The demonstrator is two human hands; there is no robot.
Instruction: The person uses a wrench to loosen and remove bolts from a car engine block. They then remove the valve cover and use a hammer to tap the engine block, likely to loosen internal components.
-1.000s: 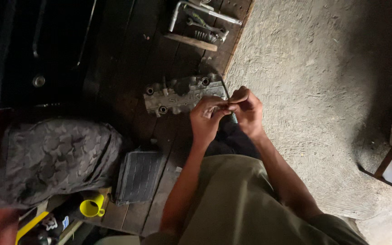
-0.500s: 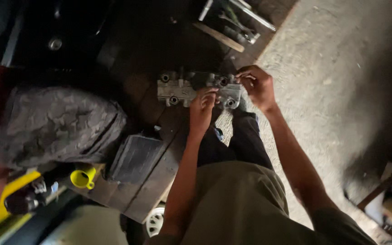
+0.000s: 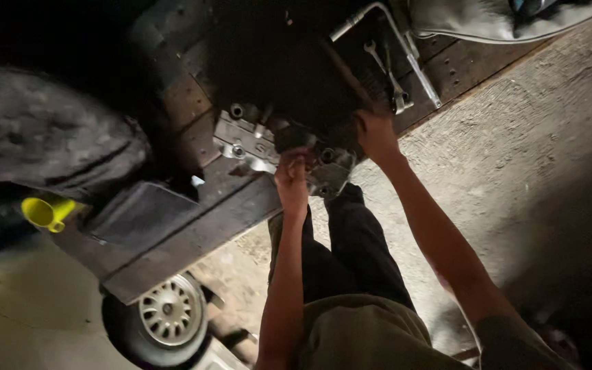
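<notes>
A grey cast-metal engine part point(image 3: 258, 137) lies on a dark wooden platform point(image 3: 193, 219). My left hand point(image 3: 293, 175) rests on its near edge, fingers curled around a dark round piece on it. My right hand point(image 3: 375, 133) reaches to the part's far right side, fingers closed on something in shadow that I cannot make out. My dark trousers and olive shirt fill the lower middle.
Wrenches point(image 3: 395, 82) and a long bent metal bar point(image 3: 405, 48) lie on the boards beyond. A grey bag point(image 3: 42, 137) sits left, a yellow funnel point(image 3: 44, 212) below it. A small wheel point(image 3: 169, 312) shows under the platform. Concrete floor point(image 3: 529, 151) lies right.
The view has swung and moved closer. My hands have gone from working together at the part's right end to spread apart, the right one reaching farther over the part.
</notes>
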